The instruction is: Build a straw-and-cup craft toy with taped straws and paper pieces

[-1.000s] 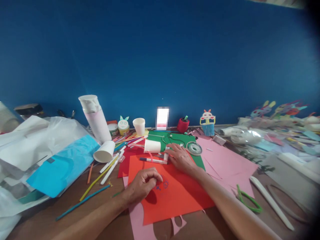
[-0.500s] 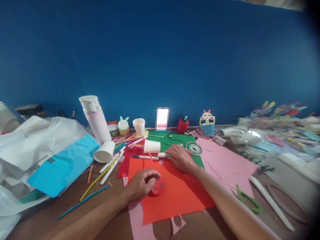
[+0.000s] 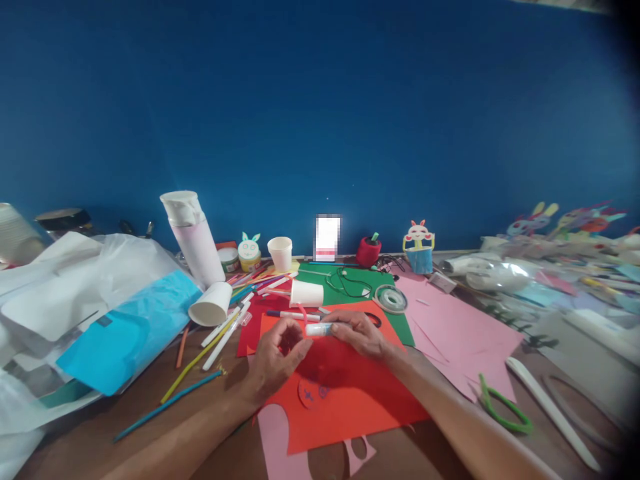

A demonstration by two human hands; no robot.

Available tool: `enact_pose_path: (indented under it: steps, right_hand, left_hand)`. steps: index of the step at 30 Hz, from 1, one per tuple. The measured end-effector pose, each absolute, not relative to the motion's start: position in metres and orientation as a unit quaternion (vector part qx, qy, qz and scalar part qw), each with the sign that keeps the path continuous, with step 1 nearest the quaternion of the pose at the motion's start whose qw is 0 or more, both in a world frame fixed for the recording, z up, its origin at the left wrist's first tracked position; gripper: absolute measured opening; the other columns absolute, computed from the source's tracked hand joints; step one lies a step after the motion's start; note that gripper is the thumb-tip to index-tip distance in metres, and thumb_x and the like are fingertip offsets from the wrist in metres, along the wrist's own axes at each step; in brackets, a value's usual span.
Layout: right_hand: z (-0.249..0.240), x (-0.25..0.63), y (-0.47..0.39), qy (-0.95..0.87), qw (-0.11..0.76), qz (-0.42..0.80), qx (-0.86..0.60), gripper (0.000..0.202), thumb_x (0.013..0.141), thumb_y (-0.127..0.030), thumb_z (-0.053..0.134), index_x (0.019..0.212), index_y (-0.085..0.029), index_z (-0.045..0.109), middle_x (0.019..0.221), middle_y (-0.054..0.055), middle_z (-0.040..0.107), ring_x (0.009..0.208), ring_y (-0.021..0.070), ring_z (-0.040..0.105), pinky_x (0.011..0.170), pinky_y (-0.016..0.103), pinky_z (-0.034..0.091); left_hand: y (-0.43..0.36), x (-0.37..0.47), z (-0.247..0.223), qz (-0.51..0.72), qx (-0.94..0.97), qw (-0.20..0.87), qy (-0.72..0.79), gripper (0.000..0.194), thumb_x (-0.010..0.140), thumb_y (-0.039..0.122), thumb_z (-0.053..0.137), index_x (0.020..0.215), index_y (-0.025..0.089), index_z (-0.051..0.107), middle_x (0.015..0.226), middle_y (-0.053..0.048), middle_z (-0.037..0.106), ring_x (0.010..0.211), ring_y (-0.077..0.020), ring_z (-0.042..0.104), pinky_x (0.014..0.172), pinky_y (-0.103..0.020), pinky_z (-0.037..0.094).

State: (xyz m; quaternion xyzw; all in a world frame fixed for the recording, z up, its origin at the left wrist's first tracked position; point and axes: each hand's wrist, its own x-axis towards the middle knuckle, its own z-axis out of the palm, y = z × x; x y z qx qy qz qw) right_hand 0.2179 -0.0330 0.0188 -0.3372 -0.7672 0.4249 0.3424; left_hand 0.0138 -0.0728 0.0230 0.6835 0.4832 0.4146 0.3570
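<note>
My right hand point(image 3: 357, 333) grips a white glue stick point(image 3: 319, 329) with a pale blue label, held level above the orange-red paper sheet point(image 3: 370, 400). My left hand point(image 3: 280, 353) is close to the stick's free end, its thumb and fingers curved and apart with nothing visible between them. Below the hands, a red paper disc point(image 3: 314, 391) with blue drawn marks lies flat on the sheet. Just behind are a capped marker point(image 3: 295, 315) and a paper cup point(image 3: 307, 294) lying on its side. Black scissor handles point(image 3: 373, 319) show partly behind my right hand.
White paper cups point(image 3: 210, 304), markers and pipe cleaners point(image 3: 167, 407) lie to the left, beside a plastic bag point(image 3: 125, 250). Pink sheets point(image 3: 465, 327), a tape roll point(image 3: 391, 299) and a green pipe-cleaner loop point(image 3: 505, 413) are on the right. A blue wall point(image 3: 320, 120) rises behind.
My right hand has picked up the glue stick and brought it nearer. My left hand has let go of the red disc and risen toward the stick.
</note>
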Motion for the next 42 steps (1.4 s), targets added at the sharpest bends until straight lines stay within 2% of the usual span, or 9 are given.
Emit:
enact_pose_path:
  steps: [7,10,15,24,29,35,39,42]
  right_hand:
    - [0.006,0.209,-0.033,-0.788,0.321,0.419,-0.318,0.031,0.084,-0.039,0.045,0.086,-0.014,0.064,0.074,0.003,0.060,0.065,0.0119,0.050,0.060,0.022,0.037]
    - [0.003,0.208,-0.032,-0.783,0.316,0.430,-0.318,0.034,0.084,-0.041,0.045,0.085,-0.013,0.064,0.073,0.003,0.059,0.063,0.0113,0.050,0.058,0.021,0.037]
    - [-0.003,0.210,-0.029,-0.746,0.333,0.467,-0.339,0.035,0.081,-0.045,0.050,0.088,-0.013,0.063,0.066,0.000,0.055,0.054,0.0084,0.045,0.050,0.019,0.034]
    - [0.003,0.205,-0.034,-0.791,0.285,0.442,-0.313,0.036,0.081,-0.045,0.050,0.091,-0.013,0.064,0.077,0.003,0.061,0.068,0.0137,0.053,0.059,0.021,0.040]
    - [-0.003,0.204,-0.034,-0.779,0.299,0.449,-0.319,0.036,0.078,-0.045,0.054,0.090,-0.013,0.064,0.075,0.003,0.060,0.065,0.0124,0.052,0.057,0.021,0.040]
    - [-0.004,0.203,-0.033,-0.694,0.349,0.545,-0.316,0.036,0.073,-0.045,0.060,0.094,-0.015,0.060,0.073,0.001,0.057,0.060,0.0096,0.050,0.055,0.020,0.039]
    - [0.001,0.206,-0.032,-0.641,0.359,0.614,-0.287,0.039,0.076,-0.042,0.058,0.104,-0.016,0.054,0.074,0.001,0.058,0.061,0.0098,0.053,0.060,0.022,0.042]
    - [0.003,0.207,-0.031,-0.629,0.381,0.618,-0.277,0.036,0.076,-0.039,0.060,0.104,-0.017,0.052,0.077,0.001,0.059,0.066,0.0102,0.054,0.065,0.024,0.042]
  left_hand:
    - [-0.072,0.010,0.013,0.371,0.733,0.354,0.447,0.019,0.079,0.032,0.051,0.089,0.017,0.056,0.078,-0.002,0.060,0.070,-0.0135,0.053,0.065,-0.023,0.042]
    - [-0.071,0.009,0.010,0.372,0.742,0.337,0.445,0.019,0.080,0.032,0.049,0.090,0.017,0.058,0.081,-0.003,0.062,0.075,-0.0153,0.055,0.070,-0.024,0.042]
    - [-0.069,0.009,0.011,0.382,0.730,0.346,0.449,0.022,0.080,0.034,0.050,0.093,0.018,0.057,0.085,-0.003,0.062,0.077,-0.0158,0.056,0.070,-0.025,0.043]
    - [-0.071,0.010,0.014,0.385,0.723,0.355,0.450,0.020,0.078,0.032,0.053,0.091,0.017,0.056,0.082,-0.002,0.060,0.072,-0.0140,0.054,0.066,-0.023,0.043]
    - [-0.072,0.011,0.017,0.390,0.719,0.369,0.442,0.019,0.076,0.031,0.056,0.089,0.017,0.057,0.083,-0.003,0.060,0.074,-0.0146,0.055,0.066,-0.022,0.043]
    - [-0.071,0.012,0.020,0.425,0.694,0.380,0.440,0.017,0.075,0.030,0.056,0.085,0.016,0.057,0.080,-0.003,0.059,0.070,-0.0132,0.054,0.064,-0.022,0.043]
    - [-0.069,0.013,0.018,0.469,0.641,0.432,0.427,0.020,0.075,0.031,0.058,0.088,0.016,0.056,0.083,-0.003,0.058,0.072,-0.0129,0.054,0.065,-0.022,0.043]
    - [-0.066,0.012,0.018,0.495,0.583,0.483,0.428,0.024,0.073,0.033,0.060,0.089,0.016,0.055,0.079,-0.001,0.058,0.067,-0.0111,0.054,0.061,-0.021,0.042]
